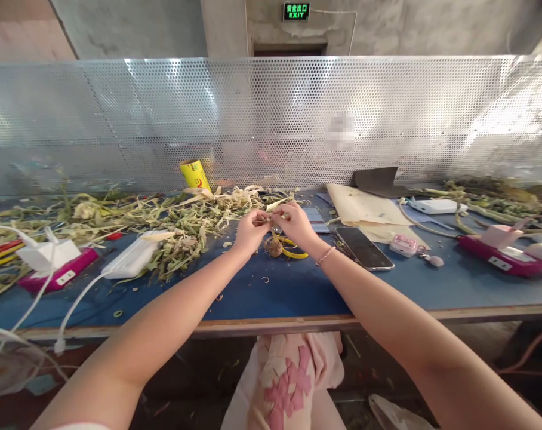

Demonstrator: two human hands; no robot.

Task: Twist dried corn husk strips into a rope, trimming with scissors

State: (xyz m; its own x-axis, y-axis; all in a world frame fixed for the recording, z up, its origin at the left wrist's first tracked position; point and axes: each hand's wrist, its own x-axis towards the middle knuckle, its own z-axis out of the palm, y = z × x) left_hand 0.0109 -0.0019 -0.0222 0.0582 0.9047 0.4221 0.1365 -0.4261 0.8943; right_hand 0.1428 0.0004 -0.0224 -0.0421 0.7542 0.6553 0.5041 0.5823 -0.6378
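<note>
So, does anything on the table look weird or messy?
Yes, a bit messy: dried leaves lie in a loose heap across the left of the blue table, with little scraps scattered toward the front. That looks odd so close to a magenta power strip.

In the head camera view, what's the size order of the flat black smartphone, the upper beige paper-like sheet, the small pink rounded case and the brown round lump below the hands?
Largest to smallest, as they look here:
1. upper beige paper-like sheet
2. flat black smartphone
3. pink rounded case
4. brown round lump
</note>
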